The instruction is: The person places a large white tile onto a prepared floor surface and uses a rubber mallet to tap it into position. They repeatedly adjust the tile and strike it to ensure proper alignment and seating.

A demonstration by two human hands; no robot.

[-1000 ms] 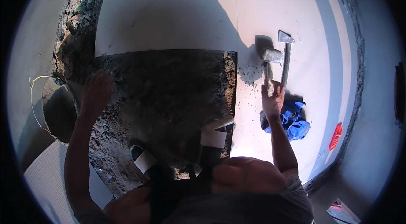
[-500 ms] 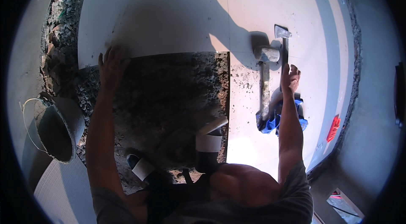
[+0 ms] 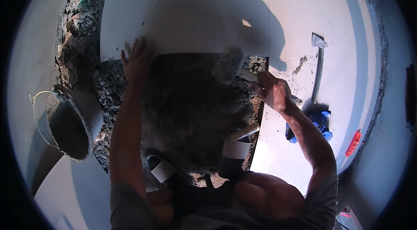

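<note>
In the head view, my left hand rests with spread fingers on the near edge of a large pale tile. My right hand is closed round the pale handle of a mallet. The mallet's bulky head, slightly blurred, hangs over the dark bed of loose mortar, close to the tile's near edge. To the right, a tool with a flat grey metal head and dark handle lies on the laid tiles. Its lower end meets a blue cloth or bag.
At left stands a mortar-crusted bucket with a wire handle, near a rubble strip along the wall. A gridded white panel lies below it. My sandalled feet are on the bed. A red object lies at right.
My right hand has picked up the mallet from the tiles and brought it left over the bed's edge. The left hand stays at the tile edge. The whole view has shifted.
</note>
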